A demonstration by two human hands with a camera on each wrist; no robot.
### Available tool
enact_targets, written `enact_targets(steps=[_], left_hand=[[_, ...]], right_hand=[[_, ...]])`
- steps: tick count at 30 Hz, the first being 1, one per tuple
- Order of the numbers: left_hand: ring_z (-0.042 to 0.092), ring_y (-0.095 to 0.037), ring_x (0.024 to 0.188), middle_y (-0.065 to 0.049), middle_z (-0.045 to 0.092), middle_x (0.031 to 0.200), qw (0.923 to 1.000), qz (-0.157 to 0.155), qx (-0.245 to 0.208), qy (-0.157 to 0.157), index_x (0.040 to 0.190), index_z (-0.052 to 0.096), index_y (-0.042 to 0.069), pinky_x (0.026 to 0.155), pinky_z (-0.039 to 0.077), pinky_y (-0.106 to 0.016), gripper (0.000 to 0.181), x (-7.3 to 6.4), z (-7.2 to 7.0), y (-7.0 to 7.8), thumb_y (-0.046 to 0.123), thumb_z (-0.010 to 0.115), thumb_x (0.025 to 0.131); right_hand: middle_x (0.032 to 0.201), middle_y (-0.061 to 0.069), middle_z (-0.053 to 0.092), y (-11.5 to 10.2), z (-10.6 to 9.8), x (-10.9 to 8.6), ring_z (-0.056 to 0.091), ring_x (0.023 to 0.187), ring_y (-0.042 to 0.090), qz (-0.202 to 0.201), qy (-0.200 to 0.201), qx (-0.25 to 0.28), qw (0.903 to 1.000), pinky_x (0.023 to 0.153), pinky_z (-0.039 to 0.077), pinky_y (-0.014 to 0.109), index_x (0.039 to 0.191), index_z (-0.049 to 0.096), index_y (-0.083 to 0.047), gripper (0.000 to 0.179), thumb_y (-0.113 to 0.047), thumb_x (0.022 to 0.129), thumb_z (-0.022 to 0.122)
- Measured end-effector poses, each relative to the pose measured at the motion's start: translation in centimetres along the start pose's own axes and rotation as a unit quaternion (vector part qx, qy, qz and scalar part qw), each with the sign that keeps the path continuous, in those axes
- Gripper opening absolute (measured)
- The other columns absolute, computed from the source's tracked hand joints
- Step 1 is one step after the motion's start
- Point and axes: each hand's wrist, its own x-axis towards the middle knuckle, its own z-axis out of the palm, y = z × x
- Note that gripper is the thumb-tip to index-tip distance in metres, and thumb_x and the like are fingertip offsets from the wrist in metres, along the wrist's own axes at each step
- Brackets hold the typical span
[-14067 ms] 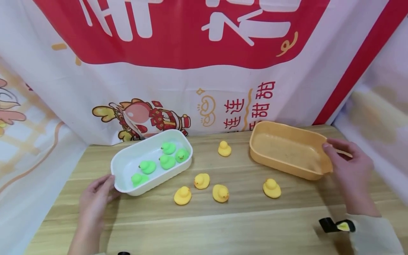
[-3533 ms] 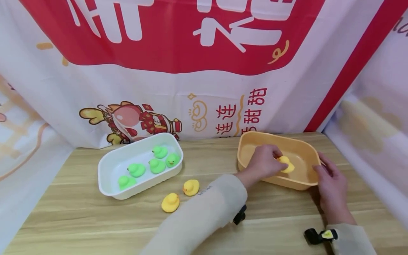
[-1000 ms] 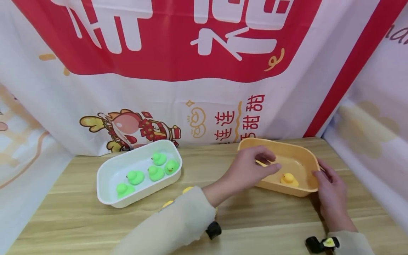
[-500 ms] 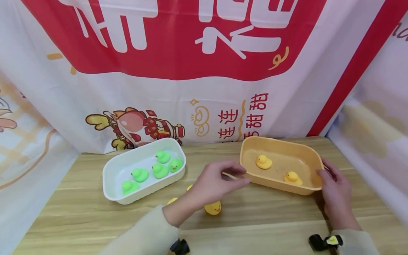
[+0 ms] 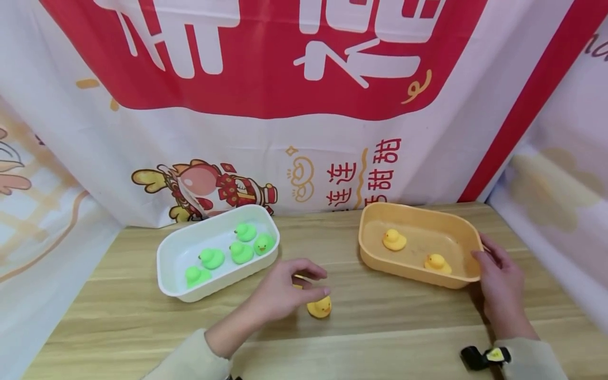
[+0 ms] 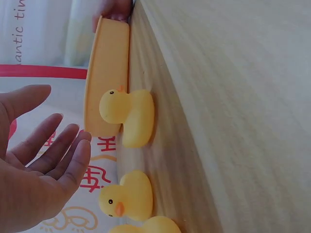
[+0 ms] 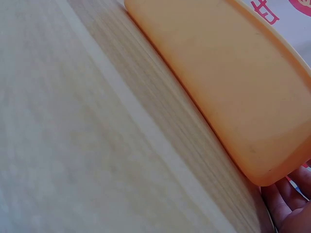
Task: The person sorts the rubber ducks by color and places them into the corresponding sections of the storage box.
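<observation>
My left hand [image 5: 285, 290] is over the yellow rubber ducks on the table, its fingers apart and holding nothing. One yellow duck [image 5: 320, 307] shows just by the thumb; the hand mostly covers the others in the head view. Three ducks appear in the left wrist view, the nearest to the fingers being a yellow duck [image 6: 131, 116] standing on the wood. At the right, my right hand [image 5: 501, 285] grips the end of the orange bin [image 5: 418, 272], thumb at the rim. Inside that bin sit two yellow ducks, a rear duck [image 5: 394, 240] and a front duck [image 5: 437, 264].
A white bin [image 5: 214, 285] stands back left with several green rubber ducks [image 5: 241, 253] in it. Behind both bins hangs a printed cloth [image 5: 266, 137], and more cloth closes off the sides. The wooden table [image 5: 370, 343] reaches toward the person.
Earlier, my left hand put yellow ducks from the table into the orange bin. Since then it has moved left, away from the bin, to the remaining ducks. My right hand stays on the bin.
</observation>
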Motion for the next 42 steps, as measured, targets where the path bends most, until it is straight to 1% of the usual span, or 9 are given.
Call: enact_targets(steps=[3,6,11,18,25,28,34,37,42], left_hand=[[0.073,-0.032,0.112,-0.009,0.078,0.120,0.9999,-0.007,0.014,-0.007,0.114,0.079,0.010,0.102,0.064,-0.050,0.027,-0.2,0.2,-0.3,0.021,0.088,0.091],[0.073,-0.032,0.112,-0.007,0.078,0.121,0.9994,-0.007,0.031,-0.015,0.117,0.078,0.008,0.103,0.063,-0.051,0.031,-0.4,0.4,-0.4,0.021,0.089,0.091],[0.071,-0.025,0.110,-0.005,0.078,0.120,0.9981,0.009,0.057,-0.024,0.119,0.077,0.005,0.102,0.063,-0.048,0.037,-0.8,0.7,-0.9,0.018,0.091,0.086],[0.069,-0.020,0.109,-0.005,0.078,0.120,0.9961,0.025,0.081,-0.024,0.119,0.078,0.004,0.099,0.063,-0.037,0.039,-0.7,1.1,-1.7,0.015,0.092,0.085],[0.068,-0.022,0.112,-0.008,0.076,0.123,0.9918,0.041,0.119,-0.023,0.120,0.078,0.003,0.101,0.061,-0.040,0.039,-0.7,1.4,-2.1,0.008,0.090,0.084],[0.068,-0.022,0.113,-0.008,0.076,0.123,0.9901,0.044,0.131,-0.027,0.120,0.078,0.003,0.103,0.061,-0.044,0.038,-0.7,1.4,-2.1,0.002,0.087,0.083],[0.068,-0.022,0.111,-0.007,0.077,0.119,0.9877,0.043,0.146,-0.034,0.116,0.079,0.005,0.101,0.062,-0.043,0.034,-0.8,1.4,-1.8,-0.001,0.084,0.083],[0.067,-0.020,0.106,-0.005,0.076,0.116,0.9883,0.035,0.144,-0.036,0.114,0.079,0.007,0.096,0.062,-0.039,0.032,-0.8,1.4,-1.8,0.003,0.087,0.083],[0.067,-0.018,0.104,-0.002,0.075,0.115,0.9876,0.026,0.151,-0.037,0.112,0.079,0.011,0.095,0.061,-0.038,0.033,-0.9,1.6,-1.8,0.007,0.091,0.082]], right_hand=[[0.171,-0.010,0.044,0.2,-0.1,0.1,0.050,0.141,0.005,0.004,0.002,-0.011,0.9999,0.090,0.054,0.003,0.157,0.055,-0.037,0.051,-0.026,0.107,0.065],[0.170,-0.011,0.045,0.3,-0.2,0.1,0.051,0.141,0.005,0.006,0.006,-0.017,0.9998,0.093,0.052,0.003,0.156,0.056,-0.038,0.051,-0.028,0.107,0.067],[0.169,-0.010,0.047,0.3,-0.2,0.2,0.053,0.138,0.005,0.004,0.005,-0.010,0.9999,0.076,0.054,0.000,0.155,0.058,-0.037,0.051,-0.028,0.106,0.068],[0.165,-0.011,0.052,0.3,-0.1,0.3,0.055,0.131,0.003,-0.002,0.010,-0.010,0.9999,0.073,0.054,0.000,0.156,0.058,-0.034,0.051,-0.025,0.106,0.067],[0.165,-0.009,0.051,0.3,0.0,0.1,0.056,0.128,0.003,-0.004,0.013,-0.015,0.9998,0.071,0.053,-0.001,0.157,0.057,-0.032,0.052,-0.025,0.106,0.066],[0.167,-0.009,0.050,0.3,0.1,0.1,0.055,0.132,0.004,-0.006,0.012,-0.020,0.9997,0.077,0.053,0.000,0.157,0.056,-0.031,0.052,-0.026,0.107,0.066],[0.169,-0.009,0.046,0.1,0.1,0.1,0.051,0.140,0.005,0.001,0.016,-0.041,0.9990,0.103,0.049,0.006,0.159,0.054,-0.032,0.052,-0.033,0.108,0.064],[0.170,-0.008,0.044,0.1,0.1,0.1,0.050,0.142,0.007,0.004,0.015,-0.041,0.9990,0.099,0.051,0.005,0.159,0.054,-0.032,0.052,-0.034,0.108,0.063],[0.171,-0.006,0.042,0.2,-0.1,0.0,0.051,0.142,0.008,0.003,0.006,-0.044,0.9990,0.081,0.054,0.002,0.160,0.052,-0.031,0.053,-0.034,0.108,0.063]])
